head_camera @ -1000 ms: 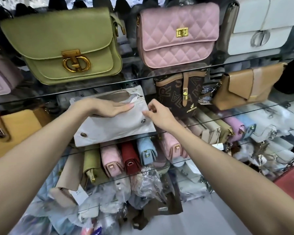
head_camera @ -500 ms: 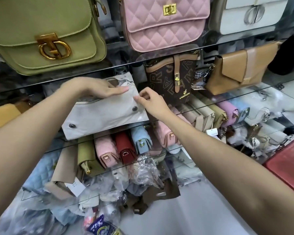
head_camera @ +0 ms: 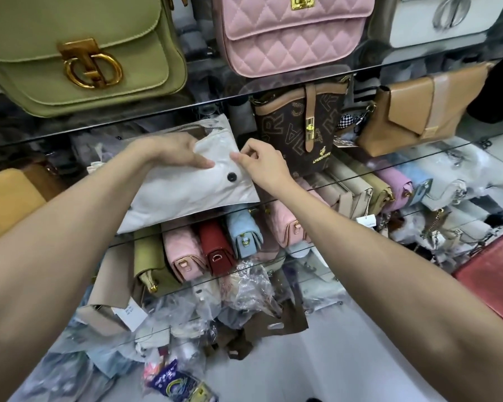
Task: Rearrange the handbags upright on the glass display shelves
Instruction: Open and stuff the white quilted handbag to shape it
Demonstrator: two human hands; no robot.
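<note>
A flat white handbag (head_camera: pixel 186 192) with a dark snap button and an open zip at its top lies tilted on the middle glass shelf (head_camera: pixel 389 166). My left hand (head_camera: pixel 169 150) rests on its upper part with the fingers stretched over the fabric. My right hand (head_camera: pixel 259 163) pinches the bag's right edge just above the snap. A brown lettered bag (head_camera: pixel 299 126) stands upright right behind my right hand. A tan flap bag (head_camera: pixel 418 111) leans to its right.
On the top shelf stand a green bag (head_camera: pixel 79 53), a pink quilted bag (head_camera: pixel 291 30) and a white bag (head_camera: pixel 447 18). A lower shelf holds a row of small bags, among them a red one (head_camera: pixel 215 248). Plastic-wrapped goods (head_camera: pixel 186 314) lie below.
The camera has dipped lower and closer. The white bag's upper right corner has folded down under my hands, and my right hand now pinches its edge near the snap.
</note>
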